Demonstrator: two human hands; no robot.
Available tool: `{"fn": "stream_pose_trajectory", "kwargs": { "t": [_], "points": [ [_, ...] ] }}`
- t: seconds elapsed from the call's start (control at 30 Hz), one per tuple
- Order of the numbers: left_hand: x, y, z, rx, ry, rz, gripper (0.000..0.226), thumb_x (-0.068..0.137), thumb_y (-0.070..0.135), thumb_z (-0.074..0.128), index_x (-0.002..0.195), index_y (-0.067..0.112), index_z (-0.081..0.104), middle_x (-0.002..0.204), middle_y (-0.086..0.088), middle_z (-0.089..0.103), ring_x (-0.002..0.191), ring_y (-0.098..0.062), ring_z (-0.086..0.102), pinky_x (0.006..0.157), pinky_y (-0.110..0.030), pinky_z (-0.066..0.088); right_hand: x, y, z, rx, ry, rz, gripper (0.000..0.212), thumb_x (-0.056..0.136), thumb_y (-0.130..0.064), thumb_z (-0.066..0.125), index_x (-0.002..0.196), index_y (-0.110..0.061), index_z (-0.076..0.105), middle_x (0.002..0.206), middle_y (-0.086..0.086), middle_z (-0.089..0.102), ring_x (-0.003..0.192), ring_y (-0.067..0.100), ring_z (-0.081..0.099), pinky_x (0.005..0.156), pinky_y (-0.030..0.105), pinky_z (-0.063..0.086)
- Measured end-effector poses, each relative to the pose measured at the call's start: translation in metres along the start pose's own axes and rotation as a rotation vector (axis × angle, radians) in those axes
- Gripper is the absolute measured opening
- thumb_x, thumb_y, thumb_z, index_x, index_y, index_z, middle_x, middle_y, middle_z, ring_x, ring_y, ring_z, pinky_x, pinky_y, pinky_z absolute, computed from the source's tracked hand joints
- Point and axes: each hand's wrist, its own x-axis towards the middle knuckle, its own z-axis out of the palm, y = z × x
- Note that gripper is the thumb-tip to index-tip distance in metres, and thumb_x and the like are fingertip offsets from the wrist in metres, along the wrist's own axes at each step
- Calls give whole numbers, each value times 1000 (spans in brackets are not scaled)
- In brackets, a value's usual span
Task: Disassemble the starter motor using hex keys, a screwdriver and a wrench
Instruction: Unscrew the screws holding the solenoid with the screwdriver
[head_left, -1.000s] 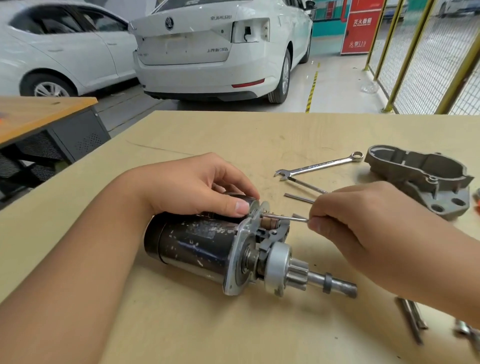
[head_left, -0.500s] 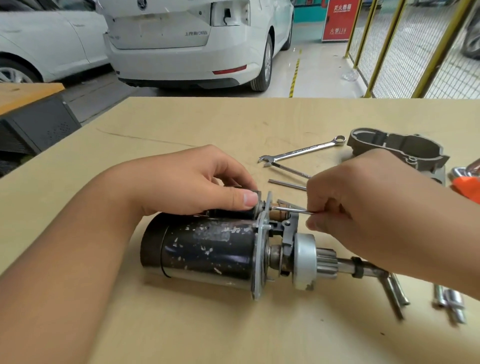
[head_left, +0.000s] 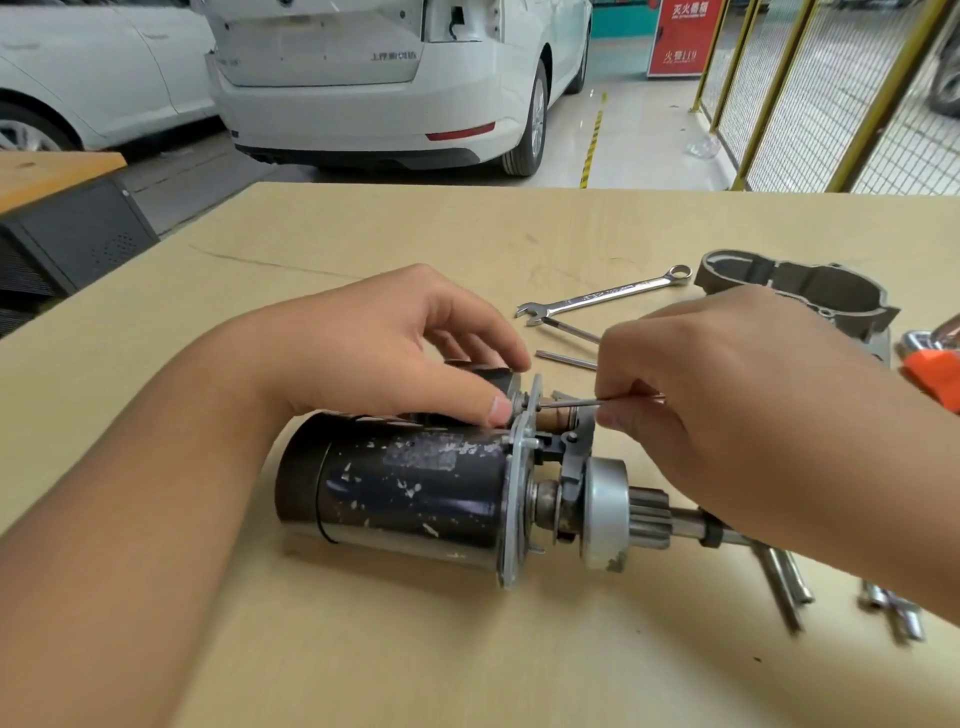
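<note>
The black starter motor (head_left: 415, 488) lies on its side on the wooden table (head_left: 415, 234), pinion gear and shaft pointing right. My left hand (head_left: 395, 348) grips the solenoid on top of it, thumb pressed by the grey end plate. My right hand (head_left: 701, 395) pinches a thin hex key (head_left: 576, 401) whose tip sits at the plate beside the solenoid. The removed grey nose housing (head_left: 810, 291) lies at the back right. A combination wrench (head_left: 608, 296) lies behind my hands.
Two thin long bolts (head_left: 566, 345) lie near the wrench. More metal rods and hex keys (head_left: 784, 582) lie at the right front. An orange-handled tool (head_left: 930, 374) sits at the right edge. White cars and a yellow mesh fence stand beyond the table.
The view has shifted so the motor sits more centred. My right hand has moved closer to the end plate with the hex key. My left hand keeps its grip on the solenoid.
</note>
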Motion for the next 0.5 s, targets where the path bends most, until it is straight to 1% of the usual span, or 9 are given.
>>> {"fn": "stream_pose_trajectory", "kwargs": {
  "t": [0.07,0.13,0.23,0.3,0.4,0.47,0.5],
  "points": [
    [0,5,2,28,59,53,35,67,58,74,98,44,79,107,17,76,111,-5,67,93,-51,59,-1,-2,-2,-45,28,6,14,78,-28,58,66,-25,65,57,-10,56,51,19,56,49,40,52],
    [0,9,5,67,97,93,22,71,48,76,91,39,79,106,16,76,111,-5,67,90,-50,59,-1,-5,-3,-40,33,11,13,76,-28,60,65,-26,64,56,-11,54,49,17,55,47,37,51],
    [2,12,10,129,130,136,9,73,34,74,80,31,78,101,12,77,107,-5,68,87,-44,59,-1,-4,-5,38,26,8,16,79,-28,58,70,-21,69,63,-7,60,57,22,60,55,42,54],
    [2,14,11,148,140,146,7,73,34,74,78,31,78,99,12,77,106,-5,68,87,-41,58,-2,-4,-6,49,6,-1,24,87,-33,55,77,-20,72,71,-4,61,65,23,60,61,42,53],
    [1,14,11,142,146,146,7,72,34,75,78,33,79,98,12,77,103,-5,69,84,-43,59,-1,-9,-7,32,-92,22,43,93,-42,37,84,-20,73,78,-4,58,74,21,57,71,42,49],
    [1,15,11,137,148,152,7,72,34,75,78,34,80,96,12,77,101,-6,70,82,-45,60,0,-11,-7,19,-121,35,42,93,-42,35,89,-21,71,83,-5,58,79,19,56,76,39,47],
    [0,15,11,137,150,153,7,72,34,76,78,35,80,96,12,77,100,-6,70,81,-46,60,0,-11,-7,18,-116,36,37,95,-41,38,90,-23,71,85,-7,58,81,19,57,76,39,48]
  ]
}}
